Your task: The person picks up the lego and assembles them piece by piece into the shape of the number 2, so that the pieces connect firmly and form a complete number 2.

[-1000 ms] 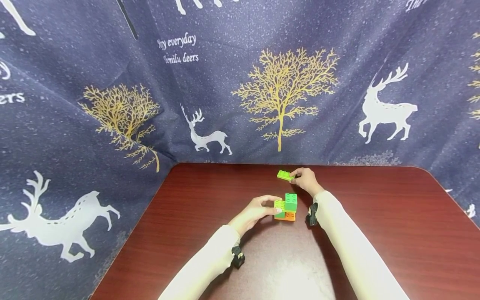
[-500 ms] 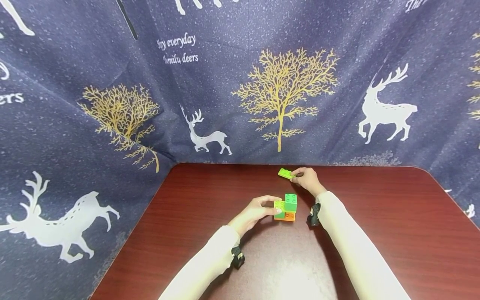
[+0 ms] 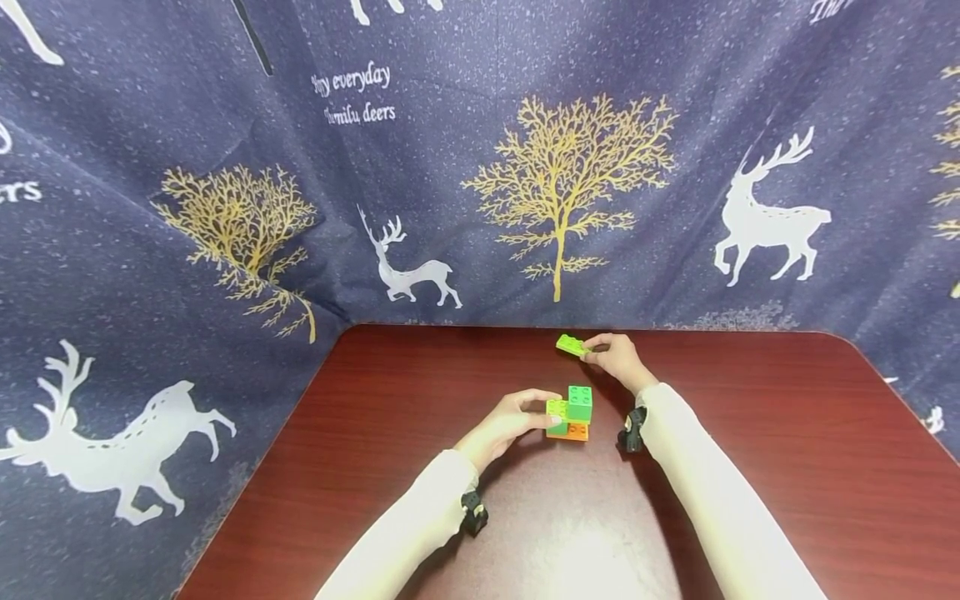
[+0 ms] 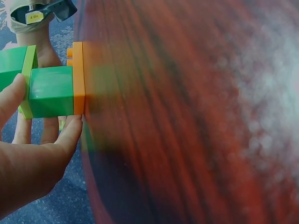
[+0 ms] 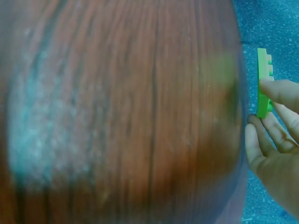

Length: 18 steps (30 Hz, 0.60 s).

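Observation:
My left hand (image 3: 510, 425) grips a small stack of toy building bricks from its left side, thumb and fingers around it. From the bottom up, the stack has an orange plate (image 4: 78, 79), a green brick (image 4: 51, 92), a lime plate (image 4: 28, 91) and a second green brick (image 3: 580, 403). The upper green brick sits over the right part of the lime plate. Farther back, my right hand (image 3: 617, 358) pinches one end of a separate lime studded plate (image 3: 570, 344). In the right wrist view this plate (image 5: 262, 70) appears a little off the tabletop, studs showing.
Both hands are above a reddish-brown wooden table (image 3: 420, 375). A dark blue cloth (image 3: 480, 167) printed with deer and trees hangs behind its far edge and on the left. Light glares off the near middle of the tabletop. Black wrist cameras (image 3: 474, 512) sit on both sleeves.
The lime plate in my right hand has shifted slightly away and turned a little, its free end farther back. My left hand holds the stack in much the same place.

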Tool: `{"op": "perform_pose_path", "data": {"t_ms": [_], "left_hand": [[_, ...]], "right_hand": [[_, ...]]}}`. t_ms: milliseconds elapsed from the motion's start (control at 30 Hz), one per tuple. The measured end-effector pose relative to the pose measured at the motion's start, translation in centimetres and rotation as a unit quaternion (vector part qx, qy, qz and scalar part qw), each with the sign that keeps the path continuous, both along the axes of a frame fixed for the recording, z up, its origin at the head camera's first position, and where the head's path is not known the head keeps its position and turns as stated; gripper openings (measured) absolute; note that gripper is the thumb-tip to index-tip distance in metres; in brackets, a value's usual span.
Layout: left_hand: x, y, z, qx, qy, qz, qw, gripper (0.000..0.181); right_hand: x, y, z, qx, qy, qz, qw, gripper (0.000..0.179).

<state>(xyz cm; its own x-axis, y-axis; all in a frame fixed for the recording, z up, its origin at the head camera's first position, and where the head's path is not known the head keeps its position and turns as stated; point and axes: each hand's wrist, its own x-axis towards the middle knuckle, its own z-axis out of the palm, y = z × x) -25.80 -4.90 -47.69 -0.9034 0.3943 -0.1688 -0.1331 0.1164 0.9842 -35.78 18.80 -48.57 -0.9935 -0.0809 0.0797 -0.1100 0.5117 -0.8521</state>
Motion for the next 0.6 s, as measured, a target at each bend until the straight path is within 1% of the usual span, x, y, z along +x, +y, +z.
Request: {"op": "perform_pose_path", "data": {"t_ms": [167, 300, 467, 600], "left_hand": [[0.0, 0.0, -0.1, 0.009, 0.002, -0.002, 1.0, 0.037], [-0.1, 0.0, -0.2, 0.001, 0.003, 0.0, 1.0, 0.038], [-0.1, 0.0, -0.2, 0.003, 0.001, 0.003, 1.0, 0.039], [-0.2, 0.0, -0.2, 0.004, 0.003, 0.003, 1.0, 0.039]], "right_hand": [[0.2, 0.0, 0.5, -0.007, 0.012, -0.002, 0.9999, 0.028], [0.4, -0.1, 0.8, -0.013, 0.01, -0.006, 0.9998, 0.028], [0.9, 0.0, 1.4, -0.024, 0.004, -0.003, 0.9997, 0.029], [1.3, 0.1, 1.8, -0.03, 0.012, -0.003, 0.9995, 0.03]]}}
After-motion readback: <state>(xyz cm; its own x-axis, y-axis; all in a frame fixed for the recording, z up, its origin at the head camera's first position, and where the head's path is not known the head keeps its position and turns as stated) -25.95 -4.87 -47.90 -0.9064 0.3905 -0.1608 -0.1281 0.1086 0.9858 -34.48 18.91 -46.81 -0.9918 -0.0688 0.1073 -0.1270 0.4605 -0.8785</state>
